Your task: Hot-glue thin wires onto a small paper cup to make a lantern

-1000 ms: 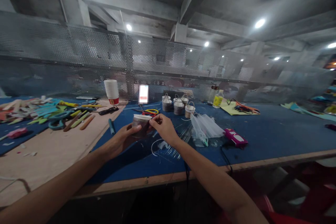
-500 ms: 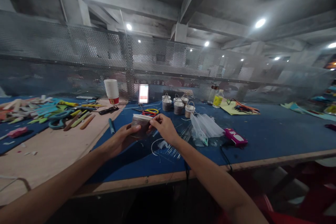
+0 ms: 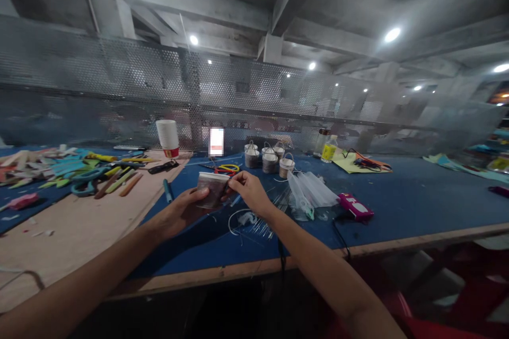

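My left hand (image 3: 183, 211) grips a small clear cup with dark contents and a white rim (image 3: 212, 189), held above the blue table (image 3: 397, 201). My right hand (image 3: 249, 191) pinches at the cup's upper right rim with thumb and fingers closed. Under my hands lie thin white wire loops and clear strips (image 3: 248, 221). Several similar small cups with wire handles (image 3: 269, 159) stand behind, near the mesh screen.
A stack of white paper cups (image 3: 167, 137) stands at the back. Scissors and coloured sticks (image 3: 85, 176) litter the wooden board (image 3: 75, 228) on the left. Clear plastic bags (image 3: 310, 190), a pink device with black cable (image 3: 355, 207) and a yellow bottle (image 3: 329, 151) lie right.
The cup and both hands have barely shifted; the view has moved slightly. My right fingers stay pinched at the cup's rim.
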### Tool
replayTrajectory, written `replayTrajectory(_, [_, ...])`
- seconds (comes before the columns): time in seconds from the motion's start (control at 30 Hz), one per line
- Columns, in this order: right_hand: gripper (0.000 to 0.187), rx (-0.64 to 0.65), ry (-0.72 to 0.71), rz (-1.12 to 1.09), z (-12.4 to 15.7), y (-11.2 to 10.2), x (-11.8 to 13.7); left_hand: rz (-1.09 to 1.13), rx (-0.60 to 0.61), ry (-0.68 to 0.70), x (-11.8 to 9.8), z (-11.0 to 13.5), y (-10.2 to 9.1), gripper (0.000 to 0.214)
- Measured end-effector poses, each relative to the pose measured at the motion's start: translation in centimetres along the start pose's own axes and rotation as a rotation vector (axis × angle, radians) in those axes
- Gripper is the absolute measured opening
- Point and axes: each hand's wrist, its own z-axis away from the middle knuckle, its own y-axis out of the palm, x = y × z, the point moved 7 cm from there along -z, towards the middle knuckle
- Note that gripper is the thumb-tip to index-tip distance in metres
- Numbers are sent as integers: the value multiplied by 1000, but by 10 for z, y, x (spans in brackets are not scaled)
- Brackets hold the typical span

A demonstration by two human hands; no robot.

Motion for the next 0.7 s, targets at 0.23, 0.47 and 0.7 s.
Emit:
replayTrajectory(0.23, [26,16,7,-50,0,1,0,32,43,-9,0,2,2,35])
replayTrajectory(0.47, [36,16,15,-81,-1,2,0,141,17,-44,2,0,-2,35])
replayTrajectory(0.7, [36,59,-70,-52,1,9,1,172,-73,-33,3,-2,-8,28])
